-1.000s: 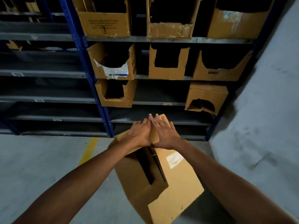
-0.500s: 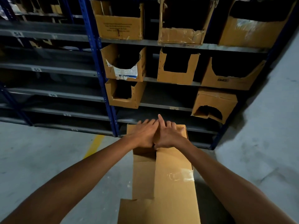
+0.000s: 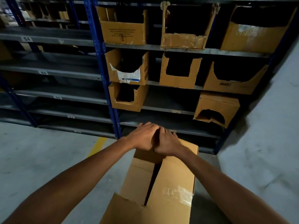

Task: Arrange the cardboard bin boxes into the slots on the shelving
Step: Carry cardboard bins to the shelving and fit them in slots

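Cardboard box [image 3: 175, 178] | left grip [image 3: 142, 136], right grip [image 3: 168, 143] curled over far edge | shelving [image 3: 168, 101] ahead, bins [image 3: 127, 103] flank gap

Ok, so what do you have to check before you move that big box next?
1. The box has left hand and right hand on its far end: ok.
2. Fingers hooked over its edge: cannot tell.
3. A free slot between shelf bins: ok.
4. Top flaps shut: not ok, a dark gap shows.
5. The tilted bin sitting level: not ok.
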